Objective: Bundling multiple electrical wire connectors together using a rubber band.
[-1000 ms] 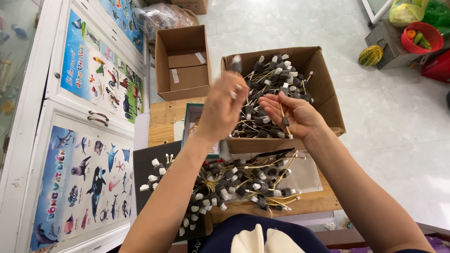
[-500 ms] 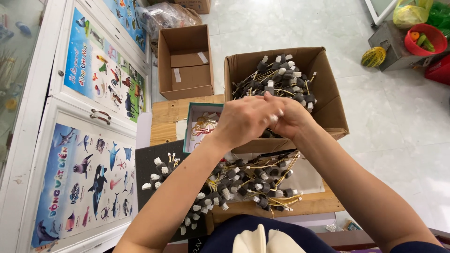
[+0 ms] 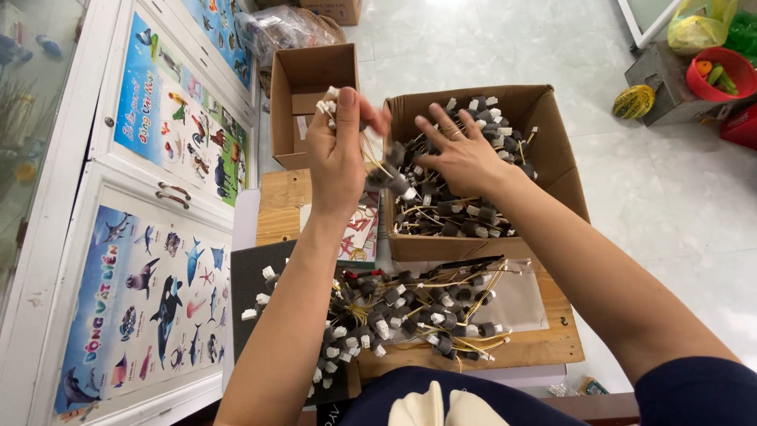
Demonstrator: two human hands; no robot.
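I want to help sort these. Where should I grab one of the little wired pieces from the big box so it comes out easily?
Probably pinch a grey block on top of the heap in the big box, coming straight down from above. The box is open only at the top, and the thin yellow wires cross and tangle, so pulling a wire would likely drag others along. The right hand reaches in from above this way.

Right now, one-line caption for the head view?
Left hand lifts small wired parts; right hand reaches into the full cardboard box.
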